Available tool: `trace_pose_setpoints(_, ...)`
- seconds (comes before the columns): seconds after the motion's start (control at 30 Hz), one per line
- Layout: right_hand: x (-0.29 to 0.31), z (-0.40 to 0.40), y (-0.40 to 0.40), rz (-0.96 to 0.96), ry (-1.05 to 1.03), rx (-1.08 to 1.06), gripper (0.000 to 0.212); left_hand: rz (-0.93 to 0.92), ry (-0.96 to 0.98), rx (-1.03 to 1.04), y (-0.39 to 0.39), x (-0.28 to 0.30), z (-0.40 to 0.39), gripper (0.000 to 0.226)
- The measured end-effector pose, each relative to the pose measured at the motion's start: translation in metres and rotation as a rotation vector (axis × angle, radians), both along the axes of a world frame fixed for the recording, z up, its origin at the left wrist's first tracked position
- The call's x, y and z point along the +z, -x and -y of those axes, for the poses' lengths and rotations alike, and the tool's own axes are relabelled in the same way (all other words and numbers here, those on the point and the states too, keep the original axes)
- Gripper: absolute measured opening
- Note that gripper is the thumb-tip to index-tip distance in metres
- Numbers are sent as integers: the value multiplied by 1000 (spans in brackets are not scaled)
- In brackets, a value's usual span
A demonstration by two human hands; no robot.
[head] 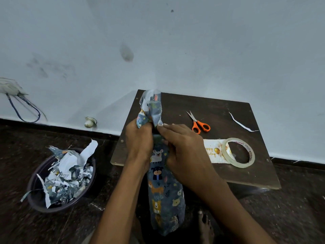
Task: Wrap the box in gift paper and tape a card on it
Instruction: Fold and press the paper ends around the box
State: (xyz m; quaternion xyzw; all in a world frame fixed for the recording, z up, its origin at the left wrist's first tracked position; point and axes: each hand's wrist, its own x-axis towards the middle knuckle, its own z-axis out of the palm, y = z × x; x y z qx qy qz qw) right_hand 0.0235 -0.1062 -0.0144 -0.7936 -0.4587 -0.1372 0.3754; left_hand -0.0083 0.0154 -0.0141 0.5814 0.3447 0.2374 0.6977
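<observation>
A tall box wrapped in blue gift paper with animal prints (163,189) stands upright between my arms, in front of a low dark wooden table (219,175). Loose paper (150,108) bunches up above the box's top end. My left hand (139,140) grips that bunch at its base. My right hand (182,148) pinches the paper beside it with fingers curled against the wrapped top. A white "Happy Birthday" card (213,152) lies on the table, partly under a roll of clear tape (238,152).
Orange-handled scissors (199,125) lie on the table behind the card, and a thin white paper strip (241,123) at the far right. A dark bowl (35,196) of paper scraps (66,175) sits on the floor at left. The wall stands close behind. A bare foot (205,226) shows below.
</observation>
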Motion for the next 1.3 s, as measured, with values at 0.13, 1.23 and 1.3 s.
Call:
trace_pose_setpoints(0.13,3,1,-2,-128,-88,41,59,2,2,-6,1,0,-1,19)
trace_pose_setpoints(1.23,12,31,-31,-493,-222,174,18,283,159,-226,9,10,7,25)
trace_pose_setpoints(1.3,12,29,-30,-528,-223,222,22,275,113,-255,9,7,4,13)
